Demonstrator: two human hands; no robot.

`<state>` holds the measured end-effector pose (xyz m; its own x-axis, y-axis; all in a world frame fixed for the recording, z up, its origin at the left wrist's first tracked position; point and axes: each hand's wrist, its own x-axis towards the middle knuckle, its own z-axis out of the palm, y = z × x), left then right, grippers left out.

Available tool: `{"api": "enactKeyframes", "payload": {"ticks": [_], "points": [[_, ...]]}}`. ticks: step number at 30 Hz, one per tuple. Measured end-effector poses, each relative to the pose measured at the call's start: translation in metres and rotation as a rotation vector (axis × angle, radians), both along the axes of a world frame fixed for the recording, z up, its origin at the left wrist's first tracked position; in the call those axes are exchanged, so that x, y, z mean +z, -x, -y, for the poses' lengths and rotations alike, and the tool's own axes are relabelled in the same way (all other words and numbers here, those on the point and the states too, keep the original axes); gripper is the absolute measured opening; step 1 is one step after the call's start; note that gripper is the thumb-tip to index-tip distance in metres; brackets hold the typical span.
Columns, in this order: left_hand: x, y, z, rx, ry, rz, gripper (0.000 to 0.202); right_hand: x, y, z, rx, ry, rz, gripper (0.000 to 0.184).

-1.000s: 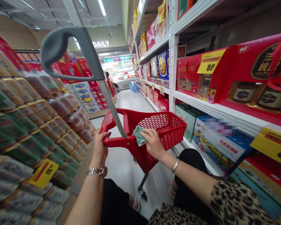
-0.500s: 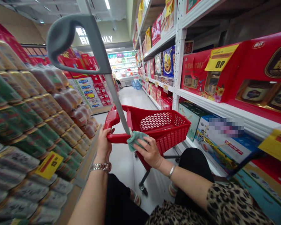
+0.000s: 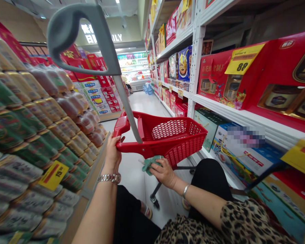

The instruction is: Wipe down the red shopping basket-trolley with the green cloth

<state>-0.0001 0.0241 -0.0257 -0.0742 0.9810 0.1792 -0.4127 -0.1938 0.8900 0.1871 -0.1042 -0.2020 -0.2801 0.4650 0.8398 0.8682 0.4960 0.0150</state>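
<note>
The left hand [image 3: 113, 151] is clasping the basket [image 3: 185, 139] by its rim, grip closed round it; the right hand [image 3: 165, 172] is pressing the cloth [image 3: 149, 162] against the basket's wall under the rim, grip closed on it.

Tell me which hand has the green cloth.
The right hand: it presses the green cloth against the red shopping basket just under its rim. The left hand grips the rim, no cloth.
</note>
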Motion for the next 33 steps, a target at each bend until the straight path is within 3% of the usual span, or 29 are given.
{"api": "enactKeyframes", "payload": {"ticks": [7,12,15,18,21,26,29,33], "points": [[0.000,-0.001,0.001,-0.004,0.006,0.018,0.045,-0.044,-0.009,0.004,-0.019,0.020,0.124,0.020],[0.000,-0.002,0.001,0.004,0.011,0.015,0.046,-0.078,-0.018,0.011,0.012,0.211,0.261,0.015],[0.000,0.000,0.001,0.001,0.024,0.025,0.047,-0.085,-0.020,0.018,0.011,0.256,0.278,0.019],[0.000,0.001,0.003,-0.017,0.013,0.008,0.048,-0.068,-0.021,0.027,0.025,0.167,0.237,0.021],[0.000,0.001,0.004,-0.015,0.007,-0.012,0.047,-0.028,-0.025,0.033,0.021,0.045,0.181,0.020],[0.000,-0.002,0.007,0.003,0.019,-0.001,0.048,0.037,-0.045,0.027,-0.116,-0.127,-0.040,0.025],[0.000,-0.002,0.007,0.006,0.022,0.001,0.049,0.051,-0.050,0.016,-0.156,-0.144,-0.146,0.028],[0.001,-0.003,0.008,-0.004,0.001,-0.002,0.044,0.049,-0.038,0.006,-0.130,-0.081,-0.223,0.034]]}}
